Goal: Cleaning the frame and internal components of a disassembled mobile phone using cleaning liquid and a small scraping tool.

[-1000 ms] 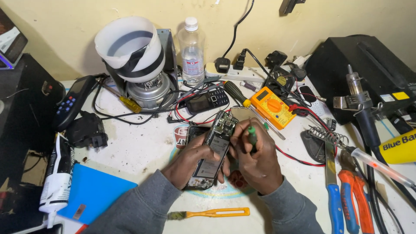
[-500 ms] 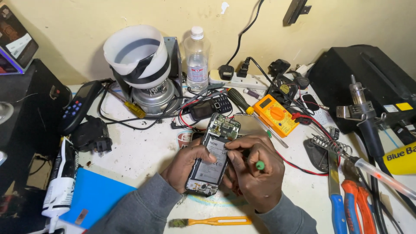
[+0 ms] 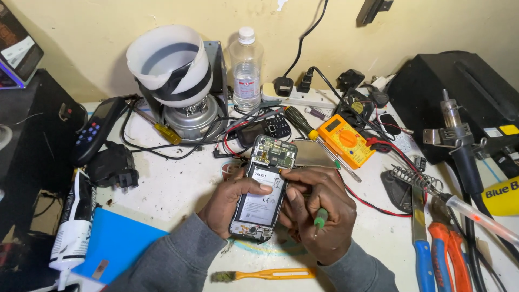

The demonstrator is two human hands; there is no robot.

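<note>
Green-handled, the small screwdriver [image 3: 320, 217] sits tucked in the right hand [image 3: 319, 213], while both hands close on an opened phone [image 3: 262, 192] with its back cover off, battery and circuit board showing. The phone is held just above the worktop [image 3: 173, 184], tilted up toward the camera, in front of the orange multimeter [image 3: 346, 139] and a little to its left.

The left hand [image 3: 232, 200] cradles the phone from beneath, its thumb pressed flat on the battery. The right hand's fingers [image 3: 303, 181] are curled together against the phone's right edge, thumb on the battery too (the screwdriver's tip is hidden, so I cannot tell whether it touches anything).

Judging from the grip, the work is pressing or prying at the battery. To do it well, the left hand should keep the frame steady and square, and pressure from the thumbs should stay even and low, clear of the exposed board at the top. Any levering belongs at the battery's edge, never into its face.

Left of the multimeter lies a keypad phone [image 3: 270, 128]; in front of the opened phone lies an orange brush [image 3: 265, 275].
</note>
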